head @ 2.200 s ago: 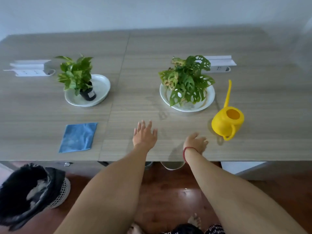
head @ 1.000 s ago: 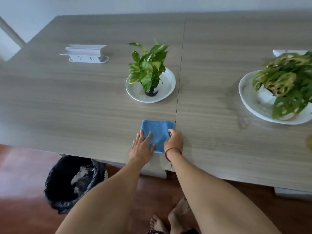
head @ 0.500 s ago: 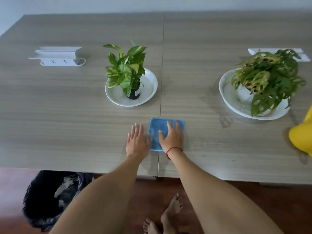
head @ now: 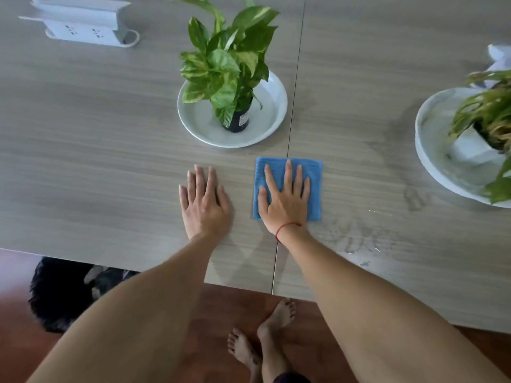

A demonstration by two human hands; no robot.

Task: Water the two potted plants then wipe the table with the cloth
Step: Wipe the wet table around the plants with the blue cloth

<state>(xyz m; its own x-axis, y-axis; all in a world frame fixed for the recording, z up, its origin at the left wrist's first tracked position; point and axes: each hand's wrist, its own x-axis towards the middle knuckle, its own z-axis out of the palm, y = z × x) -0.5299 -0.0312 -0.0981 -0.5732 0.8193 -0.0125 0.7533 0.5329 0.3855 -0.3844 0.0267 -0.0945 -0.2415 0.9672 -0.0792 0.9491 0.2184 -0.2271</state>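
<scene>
- Cloth (head: 313,172) has been slid right since half a second ago; it is now pinned flat by the right hand (head: 284,197), fingers spread, nothing gripped.
- Left hand (head: 204,203) is laid open and empty on the surface (head: 83,134), left of the cloth.
- Wiping judged underway; wet patch (head: 359,236) at lower right is not yet reached.
- Pothos (head: 226,62) is seen in its saucer at upper centre.

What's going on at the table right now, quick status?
Right hand flat on blue cloth, fingers spread. Left hand flat on bare table. Wet patch right of cloth. Nothing blocks the way.
</scene>
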